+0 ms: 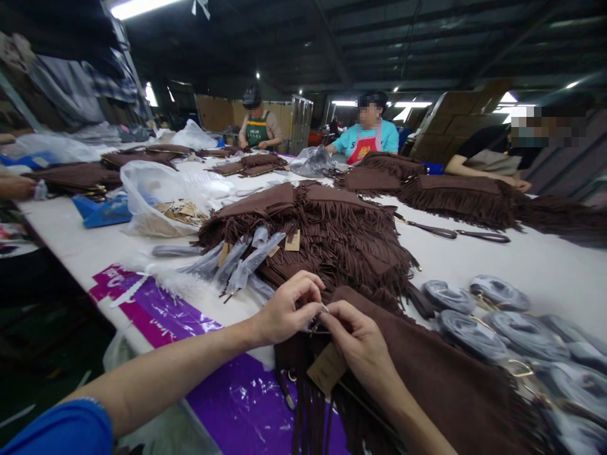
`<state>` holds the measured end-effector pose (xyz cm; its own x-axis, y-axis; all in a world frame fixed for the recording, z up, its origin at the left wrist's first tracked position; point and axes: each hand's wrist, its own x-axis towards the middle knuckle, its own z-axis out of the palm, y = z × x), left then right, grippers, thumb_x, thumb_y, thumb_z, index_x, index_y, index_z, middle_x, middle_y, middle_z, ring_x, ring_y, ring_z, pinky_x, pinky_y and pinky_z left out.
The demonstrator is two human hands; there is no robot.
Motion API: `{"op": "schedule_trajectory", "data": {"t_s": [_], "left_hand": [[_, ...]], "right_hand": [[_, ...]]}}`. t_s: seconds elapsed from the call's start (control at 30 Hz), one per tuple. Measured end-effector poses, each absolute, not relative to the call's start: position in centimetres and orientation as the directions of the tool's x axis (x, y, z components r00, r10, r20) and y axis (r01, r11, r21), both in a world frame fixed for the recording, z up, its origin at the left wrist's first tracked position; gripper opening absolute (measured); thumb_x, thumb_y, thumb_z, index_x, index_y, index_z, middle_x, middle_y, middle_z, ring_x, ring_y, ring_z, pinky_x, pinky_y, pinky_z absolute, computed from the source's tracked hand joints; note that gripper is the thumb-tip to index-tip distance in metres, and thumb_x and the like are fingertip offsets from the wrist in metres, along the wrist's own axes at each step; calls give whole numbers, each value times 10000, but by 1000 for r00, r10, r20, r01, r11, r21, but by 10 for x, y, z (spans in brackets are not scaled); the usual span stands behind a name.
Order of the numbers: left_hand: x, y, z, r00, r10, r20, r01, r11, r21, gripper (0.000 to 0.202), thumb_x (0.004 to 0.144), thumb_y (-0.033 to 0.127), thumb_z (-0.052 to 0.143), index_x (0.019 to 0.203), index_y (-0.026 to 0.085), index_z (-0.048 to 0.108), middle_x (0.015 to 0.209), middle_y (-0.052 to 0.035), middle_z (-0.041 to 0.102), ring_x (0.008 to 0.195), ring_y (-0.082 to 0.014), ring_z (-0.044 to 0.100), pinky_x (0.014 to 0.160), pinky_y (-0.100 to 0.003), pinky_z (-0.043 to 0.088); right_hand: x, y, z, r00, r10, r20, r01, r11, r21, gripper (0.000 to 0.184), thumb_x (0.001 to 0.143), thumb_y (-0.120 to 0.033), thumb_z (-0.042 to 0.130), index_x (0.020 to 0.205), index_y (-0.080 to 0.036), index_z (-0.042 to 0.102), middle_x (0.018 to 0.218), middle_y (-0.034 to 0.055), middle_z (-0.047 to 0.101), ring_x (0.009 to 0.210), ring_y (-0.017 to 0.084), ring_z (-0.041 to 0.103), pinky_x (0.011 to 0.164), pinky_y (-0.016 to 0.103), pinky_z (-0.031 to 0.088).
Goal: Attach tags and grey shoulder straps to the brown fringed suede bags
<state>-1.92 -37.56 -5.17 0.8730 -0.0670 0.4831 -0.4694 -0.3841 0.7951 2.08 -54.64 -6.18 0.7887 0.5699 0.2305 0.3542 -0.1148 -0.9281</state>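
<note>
A brown fringed suede bag [441, 379] lies in front of me at the table's near edge. My left hand [287, 309] is pinched shut at the bag's top corner, where a small metal ring or clasp shows. My right hand [360, 344] meets it there, fingers curled on the same small fitting. A brown cardboard tag [327, 368] hangs just below my right hand. The exact thing between my fingertips is too small to make out.
A pile of brown fringed bags [327, 234] with plastic-wrapped straps [246, 262] lies beyond my hands. Wrapped coiled straps [502, 328] sit to the right. A purple plastic sheet [156, 316] covers the near edge. Three people work across the white table [521, 259].
</note>
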Motion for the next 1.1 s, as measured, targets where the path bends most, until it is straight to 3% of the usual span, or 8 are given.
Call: {"op": "schedule_trajectory", "data": {"t_s": [0.1,0.17,0.3,0.4,0.6,0.83,1.1], "left_hand": [[-22,-370,-56,894,-108,435,-435,-448,781,117,841,156,531,736,148,580,890,-59,582,846,-153,549,789,-280,460],[-24,-368,-60,898,-166,407,-435,-469,769,111,822,140,550,736,144,619,898,-57,594,849,-151,567,801,-279,462],[-26,-371,-68,890,-187,416,-452,-483,750,82,752,88,599,748,142,660,917,-56,613,866,-156,589,796,-268,473],[-24,-377,-73,873,-154,463,-473,-503,723,94,774,92,587,738,136,662,863,-58,622,823,-155,590,743,-256,473],[-22,-380,-74,829,-194,525,-537,-538,650,164,780,55,520,736,133,657,789,-56,639,764,-153,592,707,-254,466],[-22,-379,-74,831,-175,528,-527,-550,648,115,799,103,553,757,133,656,777,-57,652,750,-156,594,703,-257,460],[-21,-380,-73,852,-154,501,-490,-575,655,129,758,57,505,698,140,582,708,-23,578,678,-127,531,643,-230,409]], "right_hand": [[24,-552,-65,845,528,84,143,-71,-987,369,813,-549,662,743,-187,645,611,-38,488,535,133,408,488,239,323],[25,-553,-65,852,522,47,91,-60,-994,406,770,-586,698,727,-184,660,572,-54,444,500,118,356,459,234,285],[24,-550,-63,846,530,57,92,-41,-995,406,756,-580,723,700,-180,678,538,-63,425,489,110,344,457,227,288],[24,-549,-63,845,532,63,90,-26,-996,390,759,-562,729,708,-178,688,527,-65,426,483,109,352,464,226,310],[23,-549,-63,850,517,95,120,-15,-993,337,779,-511,719,719,-181,698,652,-14,596,612,159,504,594,255,418],[23,-546,-65,841,523,134,160,-6,-987,306,813,-475,696,731,-180,694,726,8,653,719,194,568,674,263,443],[25,-545,-71,855,484,185,219,-14,-976,278,806,-448,686,706,-190,659,710,5,647,695,186,581,661,257,469]]}}
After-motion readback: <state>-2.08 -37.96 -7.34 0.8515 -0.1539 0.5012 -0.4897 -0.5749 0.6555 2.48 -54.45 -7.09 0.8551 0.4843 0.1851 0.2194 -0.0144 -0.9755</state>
